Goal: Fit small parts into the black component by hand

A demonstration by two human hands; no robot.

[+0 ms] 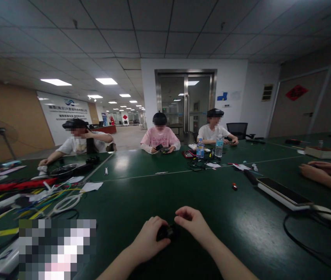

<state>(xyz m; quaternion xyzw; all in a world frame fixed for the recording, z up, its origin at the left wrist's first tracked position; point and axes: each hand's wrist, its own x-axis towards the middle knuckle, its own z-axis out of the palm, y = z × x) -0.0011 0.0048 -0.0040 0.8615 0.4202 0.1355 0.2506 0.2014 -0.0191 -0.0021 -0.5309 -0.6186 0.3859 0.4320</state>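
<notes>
L hand point(150, 238) & R hand point(192, 223) together, both clamped on small blk object point(167, 232), low over green table point(183, 186).

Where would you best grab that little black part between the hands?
Probably by its two ends, one from each side: the black part is small and held low over the table, with the left hand pinching its left end and the right hand at its right.

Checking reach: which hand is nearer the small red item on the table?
Right. The right hand lies below-left of the red item; the left hand is farther left, across the black object both hold.
</notes>
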